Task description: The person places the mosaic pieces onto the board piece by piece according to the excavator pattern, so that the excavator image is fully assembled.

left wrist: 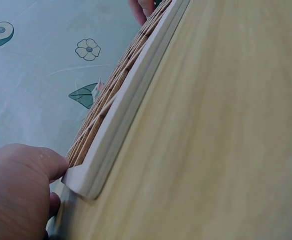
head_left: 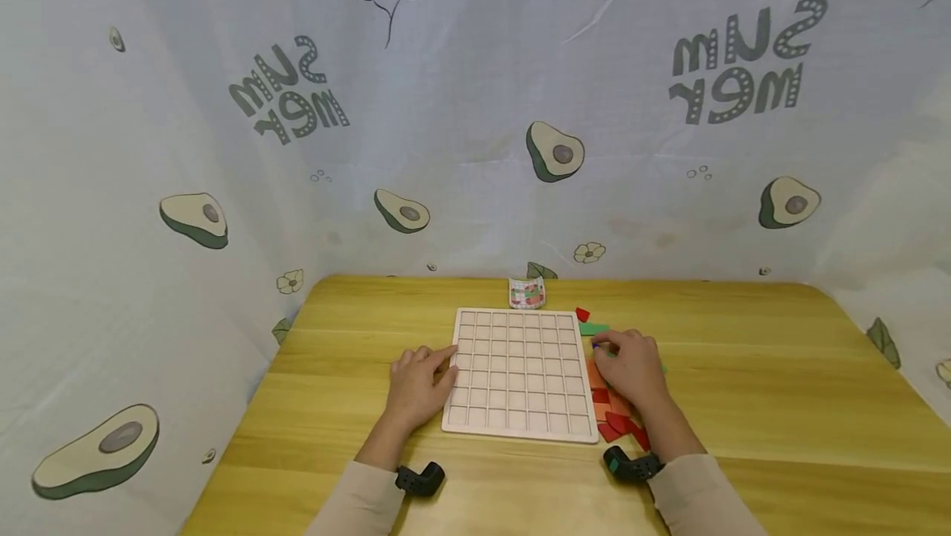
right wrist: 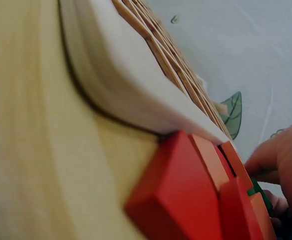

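A square wooden grid board (head_left: 520, 374) lies flat on the table. At its left edge my left hand (head_left: 419, 387) touches the rim with index finger and thumb; the left wrist view shows that hand (left wrist: 21, 187) against the board's corner (left wrist: 83, 177). Over the pile along the right side, my right hand (head_left: 630, 367) has its thumb and index finger around a small blue piece (head_left: 595, 345), mostly hidden. Orange pieces (head_left: 596, 374) and red pieces (head_left: 618, 422) lie below it. In the right wrist view the fingers (right wrist: 275, 155) are beside a green piece (right wrist: 261, 194).
A small printed pattern card (head_left: 527, 294) stands behind the board. A green strip (head_left: 593, 329) and a red piece (head_left: 583, 315) lie by the upper right corner. The wooden table (head_left: 773, 387) meets a hanging avocado-print cloth (head_left: 475, 106) at the back and sides.
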Demonstrator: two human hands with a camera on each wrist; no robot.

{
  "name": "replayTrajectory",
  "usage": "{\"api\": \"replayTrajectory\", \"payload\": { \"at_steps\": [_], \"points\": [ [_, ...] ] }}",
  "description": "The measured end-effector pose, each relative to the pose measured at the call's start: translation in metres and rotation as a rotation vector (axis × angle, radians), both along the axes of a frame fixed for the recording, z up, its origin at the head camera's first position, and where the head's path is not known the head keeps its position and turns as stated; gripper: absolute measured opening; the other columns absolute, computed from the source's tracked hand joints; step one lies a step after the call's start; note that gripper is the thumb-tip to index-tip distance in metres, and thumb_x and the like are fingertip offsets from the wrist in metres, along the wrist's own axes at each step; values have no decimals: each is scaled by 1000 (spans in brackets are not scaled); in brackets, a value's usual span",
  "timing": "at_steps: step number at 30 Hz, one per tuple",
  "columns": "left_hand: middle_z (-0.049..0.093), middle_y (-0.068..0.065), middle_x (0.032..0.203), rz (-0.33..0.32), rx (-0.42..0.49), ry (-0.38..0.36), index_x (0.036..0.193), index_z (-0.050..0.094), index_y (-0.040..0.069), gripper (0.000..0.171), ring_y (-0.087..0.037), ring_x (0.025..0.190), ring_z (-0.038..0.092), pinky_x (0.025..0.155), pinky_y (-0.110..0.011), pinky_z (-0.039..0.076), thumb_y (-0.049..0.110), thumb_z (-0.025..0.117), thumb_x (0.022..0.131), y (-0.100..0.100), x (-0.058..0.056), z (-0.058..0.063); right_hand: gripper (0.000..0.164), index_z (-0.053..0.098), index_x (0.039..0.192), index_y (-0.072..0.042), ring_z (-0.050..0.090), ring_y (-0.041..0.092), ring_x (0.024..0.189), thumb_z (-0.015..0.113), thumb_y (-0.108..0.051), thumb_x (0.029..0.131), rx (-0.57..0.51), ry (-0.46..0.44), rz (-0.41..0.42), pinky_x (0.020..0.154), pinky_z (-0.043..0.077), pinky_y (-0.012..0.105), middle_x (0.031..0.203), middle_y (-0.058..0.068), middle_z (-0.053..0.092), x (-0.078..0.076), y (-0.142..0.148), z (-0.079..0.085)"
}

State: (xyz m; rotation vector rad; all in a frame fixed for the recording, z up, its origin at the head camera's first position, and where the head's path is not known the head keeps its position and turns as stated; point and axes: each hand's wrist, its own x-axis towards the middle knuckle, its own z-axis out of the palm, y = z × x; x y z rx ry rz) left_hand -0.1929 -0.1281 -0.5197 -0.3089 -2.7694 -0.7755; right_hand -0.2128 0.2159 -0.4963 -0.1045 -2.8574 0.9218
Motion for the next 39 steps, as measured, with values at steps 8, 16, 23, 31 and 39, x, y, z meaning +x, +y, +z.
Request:
{"api": "replayTrajectory", "payload": {
  "at_steps": [8, 16, 23, 31, 39],
  "points": [
    [62, 5, 91, 9, 11, -24, 133, 70, 24, 37, -14, 83, 44, 80, -35, 29, 34, 64, 98, 1, 1, 2, 33, 74, 121, -5, 50, 47, 113, 66, -25, 96, 12, -70, 104, 88, 48, 58, 119, 28, 63, -1, 8, 1],
    [63, 5, 91, 12, -1, -17, 132, 71, 23, 36, -13, 83, 45, 81, -36, 32, 33, 65, 97, 2, 1, -1, 30, 75, 117, -6, 52, 47, 111, 68, -25, 96, 78, -52, 137, 90, 47, 60, 117, 26, 64, -4, 14, 0],
    [63, 5, 90, 11, 9, -11, 131, 71, 22, 36, -14, 83, 44, 80, -37, 32, 32, 66, 97, 1, 1, 1, 36, 73, 118, -6, 51, 47, 111, 69, -33, 95, 125, -30, 96, 91, 48, 59, 118, 25, 64, -4, 9, -1],
    [61, 6, 88, 20, 6, -21, 131, 71, 24, 36, -13, 81, 43, 80, -35, 30, 34, 65, 97, 2, -1, 1, 24, 75, 111, -7, 53, 43, 106, 67, -24, 96, 104, -17, 131, 89, 45, 57, 110, 23, 66, -6, 12, 2],
    [60, 6, 87, 25, 1, -26, 131, 71, 24, 36, -13, 81, 42, 80, -35, 30, 34, 65, 97, 2, -2, -1, 23, 75, 110, -7, 53, 45, 106, 66, -24, 97, 93, -44, 107, 87, 47, 57, 110, 23, 67, -5, 15, 2]
  ]
}}
